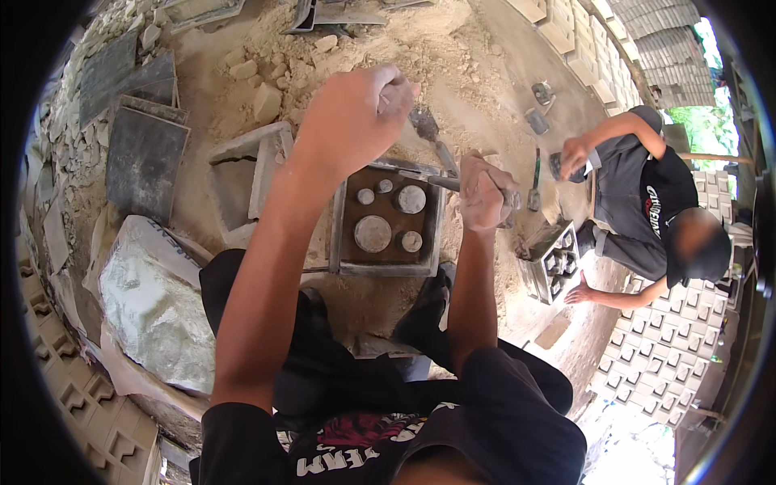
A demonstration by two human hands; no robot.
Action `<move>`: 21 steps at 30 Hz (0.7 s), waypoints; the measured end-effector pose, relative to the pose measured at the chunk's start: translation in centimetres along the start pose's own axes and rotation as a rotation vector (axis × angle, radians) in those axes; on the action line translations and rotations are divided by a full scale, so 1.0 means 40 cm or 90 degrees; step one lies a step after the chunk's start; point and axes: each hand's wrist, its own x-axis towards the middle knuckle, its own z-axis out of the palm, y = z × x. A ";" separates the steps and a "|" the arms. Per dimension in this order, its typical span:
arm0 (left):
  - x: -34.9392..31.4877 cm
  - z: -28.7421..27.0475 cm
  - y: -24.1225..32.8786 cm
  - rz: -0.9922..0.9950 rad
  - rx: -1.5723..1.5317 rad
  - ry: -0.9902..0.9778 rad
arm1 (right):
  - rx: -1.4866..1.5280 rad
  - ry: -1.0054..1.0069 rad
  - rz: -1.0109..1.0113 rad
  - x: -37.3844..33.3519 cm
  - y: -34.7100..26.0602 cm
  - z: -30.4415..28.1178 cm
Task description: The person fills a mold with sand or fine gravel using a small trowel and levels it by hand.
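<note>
Between my feet stands a square metal mould frame (334, 234). Inside it are a brown floor and several round pale discs of different sizes, among them a large disc (373, 234). My left hand (360, 113) is raised beyond the mould's far left corner, its fingers curled closed; what lies in them is hidden. My right hand (487, 194), dusty, is closed at the mould's far right corner. From it a narrow grey metal tool (444, 183) points left over the far rim; its full shape is hidden. Just beyond the mould is a trowel (424, 125).
A pale box-shaped frame (263, 178) and dark flat plates (145, 162) lie at left, near a whitish powder heap (153, 299). Loose sandy earth (404, 48) spreads ahead. At right a co-worker (638, 194) sits beside another mould (554, 263). Patterned blocks (663, 347) are stacked behind.
</note>
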 end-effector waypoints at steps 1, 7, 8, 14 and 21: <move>-0.001 -0.007 0.016 -0.033 -0.018 -0.031 | -0.025 0.007 -0.024 -0.007 0.018 0.001; 0.000 0.007 0.000 0.020 -0.006 0.016 | 0.049 0.029 -0.042 0.027 0.059 -0.017; -0.003 0.012 0.006 0.012 -0.011 0.006 | 0.091 -0.012 -0.119 0.024 0.050 -0.022; 0.009 0.020 0.003 0.032 0.031 -0.015 | 0.176 0.037 -0.015 0.013 0.123 -0.047; 0.008 0.033 0.001 0.014 0.048 -0.016 | 0.197 0.022 -0.022 -0.043 0.199 -0.058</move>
